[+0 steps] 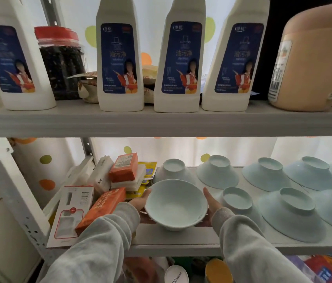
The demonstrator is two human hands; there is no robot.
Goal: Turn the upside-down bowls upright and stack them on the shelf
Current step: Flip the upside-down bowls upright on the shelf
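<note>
Both hands, left hand (140,203) and right hand (212,203), clasp one upright bowl (176,204) at the shelf's (171,237) six o'clock edge, while about eight upside-down bowls (292,212) toward three o'clock await turning.

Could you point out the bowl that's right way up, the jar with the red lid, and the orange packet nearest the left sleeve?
Upright bowl (176,203): head view, inner base.
Red-lidded jar (63,64): head view, dark contents.
Orange packet (102,209): head view, top face.

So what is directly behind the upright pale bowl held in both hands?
An upside-down pale bowl stands behind the upright pale bowl; only its base and upper wall show, its rim is covered.
</note>
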